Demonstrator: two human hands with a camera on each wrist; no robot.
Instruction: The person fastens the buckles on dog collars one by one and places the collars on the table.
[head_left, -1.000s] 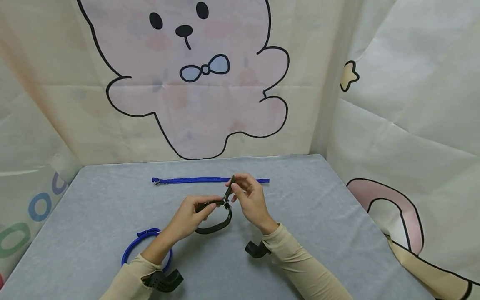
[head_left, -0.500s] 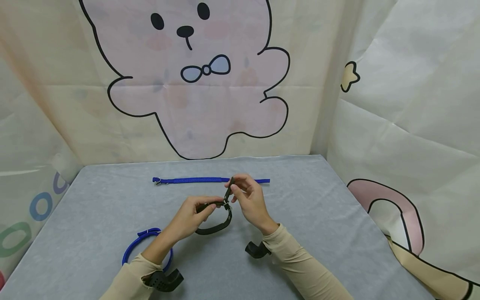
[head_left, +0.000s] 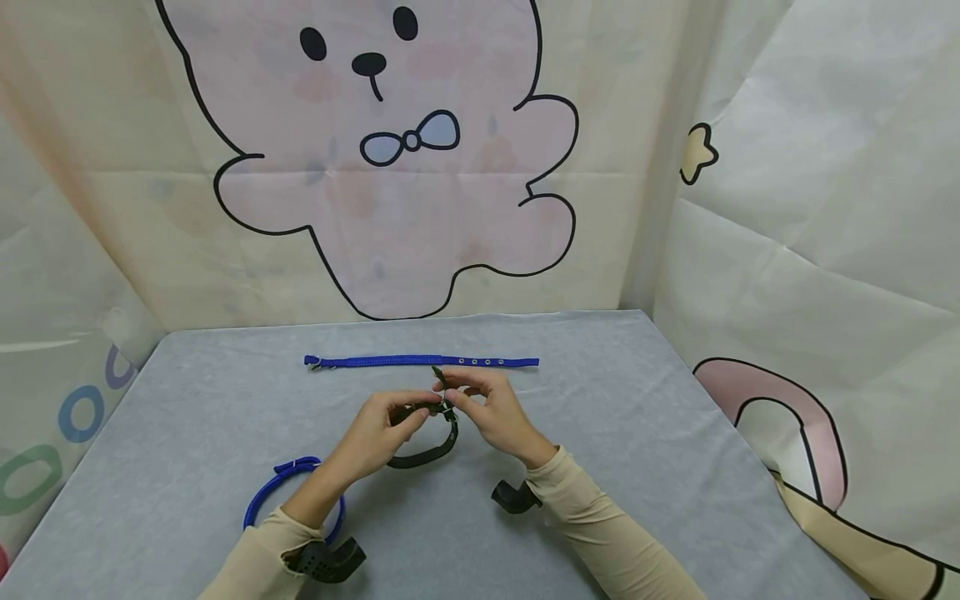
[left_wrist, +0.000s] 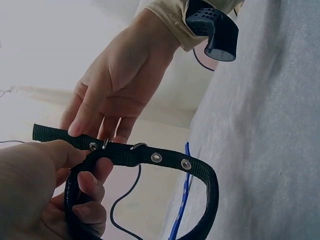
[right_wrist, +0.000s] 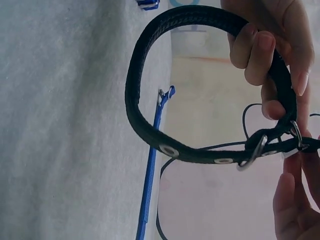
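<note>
A dark green collar [head_left: 423, 457] with metal eyelets is bent into a loop, held up in front of the body. My left hand [head_left: 375, 433] pinches its band beside the buckle [left_wrist: 105, 144], thumb on one side and fingers curled on the other. With thumb and fingers, my right hand [head_left: 498, 417] grips the strap where it passes through the buckle. The strap's free end [left_wrist: 47, 134] sticks out beyond the right thumb in the left wrist view. A D-ring [right_wrist: 253, 154] hangs by the buckle in the right wrist view.
A blue collar [head_left: 390, 361] lies straight across the back of the grey-covered table [head_left: 600, 400]. Another blue collar [head_left: 258, 500], fastened into a ring, lies at front left, partly under the left forearm. A printed cloth backdrop [head_left: 480, 217] rises behind the table.
My right hand has shifted left and slightly down, closer to the buckle. The strap's free end now tilts to the upper left instead of the upper right. The left hand stays put.
</note>
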